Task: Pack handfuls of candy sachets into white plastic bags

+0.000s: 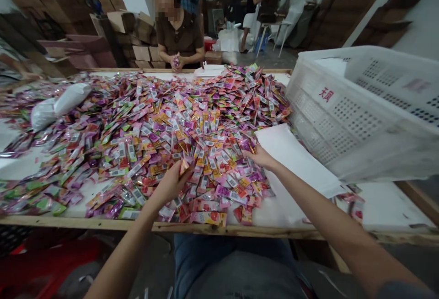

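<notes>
**Left hand** [171, 184]: the fingers enter the near side of a heap of printed foil sachets [164, 139]. One sachet rises at the fingertips, but the fingertips are partly hidden, so a grasp cannot be confirmed. **Right hand** [261, 157]: the fingers extend onto the right edge of the heap and are not visibly clenched. Their tips are obscured among the packets, so the grip state cannot be determined.

The heap covers most of a white table with a wooden edge [154, 226], and its small print is illegible. A white paper sheet [295, 166] lies just right of the right hand, partly hidden by a white perforated plastic crate [356, 116], which is cut off at the right. At the far side, a co-worker's hands [176, 63] hold a bunch of sachets.
</notes>
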The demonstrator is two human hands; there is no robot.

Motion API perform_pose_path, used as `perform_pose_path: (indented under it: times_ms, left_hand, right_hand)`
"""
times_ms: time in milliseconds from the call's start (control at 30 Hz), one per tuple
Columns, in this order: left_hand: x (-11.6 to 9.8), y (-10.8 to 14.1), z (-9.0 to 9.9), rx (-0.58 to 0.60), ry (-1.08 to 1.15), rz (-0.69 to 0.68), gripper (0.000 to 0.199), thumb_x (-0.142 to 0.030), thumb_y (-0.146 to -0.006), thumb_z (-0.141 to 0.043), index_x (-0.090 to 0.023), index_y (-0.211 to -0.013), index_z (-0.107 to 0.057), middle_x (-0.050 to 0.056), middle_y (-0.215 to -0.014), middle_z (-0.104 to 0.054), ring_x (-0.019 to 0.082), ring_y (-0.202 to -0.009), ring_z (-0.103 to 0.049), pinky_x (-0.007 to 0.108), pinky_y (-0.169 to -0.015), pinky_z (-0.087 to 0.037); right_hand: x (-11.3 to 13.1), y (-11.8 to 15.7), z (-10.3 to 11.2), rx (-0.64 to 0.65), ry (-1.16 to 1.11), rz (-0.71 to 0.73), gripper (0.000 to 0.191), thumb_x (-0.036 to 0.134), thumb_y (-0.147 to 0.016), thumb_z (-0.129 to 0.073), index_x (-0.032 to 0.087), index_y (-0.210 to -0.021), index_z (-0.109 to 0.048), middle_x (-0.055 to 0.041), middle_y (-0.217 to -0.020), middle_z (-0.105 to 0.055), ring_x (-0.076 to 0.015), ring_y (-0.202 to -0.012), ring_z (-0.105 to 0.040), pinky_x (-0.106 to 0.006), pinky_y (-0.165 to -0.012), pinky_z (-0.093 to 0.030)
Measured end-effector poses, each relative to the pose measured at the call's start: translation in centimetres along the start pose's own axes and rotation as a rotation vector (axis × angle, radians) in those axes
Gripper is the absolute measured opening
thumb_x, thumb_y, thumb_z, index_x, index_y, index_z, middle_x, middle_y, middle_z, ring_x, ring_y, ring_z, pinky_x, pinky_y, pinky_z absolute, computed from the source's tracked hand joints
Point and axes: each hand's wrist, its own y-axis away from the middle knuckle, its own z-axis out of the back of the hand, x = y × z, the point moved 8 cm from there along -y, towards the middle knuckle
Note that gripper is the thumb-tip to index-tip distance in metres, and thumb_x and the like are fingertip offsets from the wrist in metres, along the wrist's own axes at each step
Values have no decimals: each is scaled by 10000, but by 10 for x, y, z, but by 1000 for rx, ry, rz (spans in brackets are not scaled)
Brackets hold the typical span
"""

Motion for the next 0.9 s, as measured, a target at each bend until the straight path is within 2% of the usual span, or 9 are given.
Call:
perform_pose_path:
  times_ms: [100,167,300,367,433,533,633,767,900]
  left_hand:
    - [-11,-24,7,8,-26,-13,369,-408,-841,-353,-162,-1103,-439,49,-753,-622,210,-680,-595,270,-594,-416]
    - [-28,-44,1,57,-83,-100,349,-398,-833,-376,-168,-1074,-480,41,-748,-627,198,-666,-593,255,-585,-410]
    - [-58,-74,-45,332,-325,-325,277,-345,-725,-557,-198,-958,-582,43,-883,-660,196,-798,-608,246,-690,-433]
    - [-60,-77,-67,452,-476,-368,274,-275,-677,-598,-214,-943,-603,48,-926,-665,213,-858,-607,262,-728,-440]
    - [-55,-75,-75,484,-554,-365,268,-229,-661,-599,-225,-929,-614,54,-918,-668,225,-872,-609,284,-739,-445]
    - [-45,-63,-68,458,-506,-362,207,-216,-655,-607,-228,-860,-631,61,-868,-663,237,-871,-602,302,-762,-437]
    - [-32,-54,-49,413,-296,-313,99,-219,-662,-597,-227,-755,-629,40,-806,-641,218,-850,-585,286,-774,-425]
    - [-32,-55,-21,250,19,-305,120,-290,-697,-564,-193,-751,-611,34,-809,-594,189,-828,-557,277,-781,-420]
    - [-34,-60,-8,109,251,-201,262,-376,-786,-437,-168,-879,-566,31,-799,-583,169,-755,-552,276,-724,-442]
  right_hand:
    - [14,16,17,-46,-15,50,306,289,-700,-605,176,-981,-567,-45,-869,-657,-198,-830,-594,-324,-764,-453]
    - [23,31,12,-7,-18,56,349,341,-671,-639,173,-971,-577,-44,-864,-659,-199,-807,-595,-312,-730,-457]
    - [21,61,-31,180,193,-110,328,460,-661,-629,149,-766,-605,-57,-726,-650,-197,-679,-595,-275,-595,-434]
    - [17,71,-52,233,378,-122,316,428,-635,-660,145,-760,-596,-79,-759,-651,-211,-715,-596,-269,-598,-418]
    - [12,76,-66,262,471,-103,309,376,-614,-687,146,-797,-591,-93,-829,-651,-217,-771,-594,-261,-612,-410]
    - [-4,79,-68,334,373,-163,246,346,-616,-684,150,-724,-582,-65,-759,-644,-193,-714,-588,-250,-584,-410]
    - [-12,79,-52,362,-3,-241,246,340,-599,-689,156,-720,-580,-13,-692,-633,-165,-669,-577,-257,-605,-437]
    - [-13,70,-16,219,-408,-295,328,364,-546,-702,159,-761,-562,-14,-728,-637,-163,-684,-574,-282,-655,-464]
    - [-15,65,7,120,-423,-217,384,264,-507,-693,174,-846,-536,2,-792,-635,-163,-708,-573,-273,-653,-466]
